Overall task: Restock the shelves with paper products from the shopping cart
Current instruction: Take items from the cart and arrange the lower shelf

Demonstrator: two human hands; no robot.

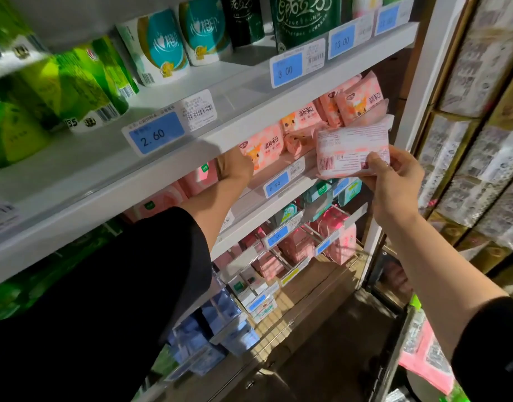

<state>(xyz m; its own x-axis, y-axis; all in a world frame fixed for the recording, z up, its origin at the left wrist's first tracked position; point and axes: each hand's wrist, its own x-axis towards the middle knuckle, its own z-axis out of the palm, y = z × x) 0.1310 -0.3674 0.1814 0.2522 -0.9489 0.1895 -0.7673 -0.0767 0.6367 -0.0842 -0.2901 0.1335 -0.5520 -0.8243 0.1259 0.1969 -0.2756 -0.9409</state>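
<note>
Facing a white shelving unit (226,91), we count five shelf levels stepping down toward the floor, all stocked with paper goods. On the top level stand two teal-and-white rolls (162,47), two dark green packs (301,18) with white script, and a blurred cluster of bright green packs (61,85) we cannot count. Below them sits a row of pink tissue packs (304,117): we make out about five, printed with a small orange animal and Chinese characters.

Our right hand (394,181) grips one more pink pack (352,149) at its lower edge, thumb on its face; the pack hangs just in front of the row's right end, its back toward us with a barcode and fine print too small to read. Our left hand (235,166) reaches under the shelf above to the row's left end; its fingers are hidden, so we cannot tell whether it holds anything.

Blue price tags (155,136) on the shelf edges read 2.60, 3.00, 13.00 and 0.90; one further tag at top right is too blurred to read.
</note>
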